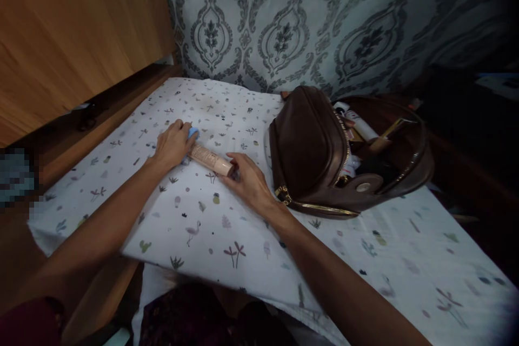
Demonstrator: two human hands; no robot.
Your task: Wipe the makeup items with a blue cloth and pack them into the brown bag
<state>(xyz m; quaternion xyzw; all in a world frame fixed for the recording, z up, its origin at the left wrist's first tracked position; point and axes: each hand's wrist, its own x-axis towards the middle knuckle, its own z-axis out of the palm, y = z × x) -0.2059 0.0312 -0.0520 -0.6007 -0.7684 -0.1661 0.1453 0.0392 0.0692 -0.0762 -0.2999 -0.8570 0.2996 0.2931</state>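
White printed cloth [259, 211] lies before us. Over it, the right grip [249, 179] pinches the beige tube [207, 159] at its capped end; the left grip [173, 143] curls at the other, its hold unclear to us. Beyond: open brown bag [308, 151], patterned wall [251, 21].

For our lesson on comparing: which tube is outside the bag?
The beige tube, between the left hand and right hand; the white tube lies inside the brown bag.
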